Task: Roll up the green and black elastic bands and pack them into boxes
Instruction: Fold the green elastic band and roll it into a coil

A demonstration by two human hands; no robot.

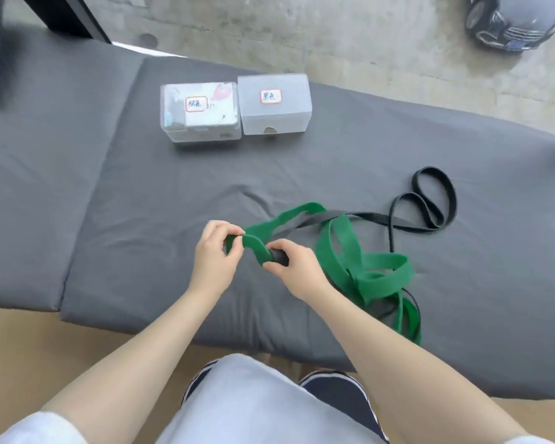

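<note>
Head view: the left hand (212, 251) pinches one end of the green elastic band (366, 270) between thumb and curled fingers, and the right hand (293, 267) grips the same band just beside it, fingers and thumb curled round a dark, rounded stretch that looks like the start of a roll, though whether that dark part is band or shadow cannot be told. Both hands hover low over the grey padded bench (109, 187), near its front edge.

The rest of the green band trails to the right in loose, twisted loops, some spilling over the bench's front edge. The black elastic band (430, 200) lies further right in two open loops; one strand of it runs under the green loops, and another thin black strand shows beneath the green heap near the edge, so the two bands are tangled together.

At the far side stand two translucent boxes side by side, both closed: the left box (201, 112) and the right box (274, 104), each with a handwritten, red-bordered label.

The likely trouble is that tangle: rolling the green band inward may drag the black one along or wind it into the roll. The twisted loops could also make a lumpy coil that springs open if either pinch slackens, and the overhanging part may pull the heap off the bench.
</note>
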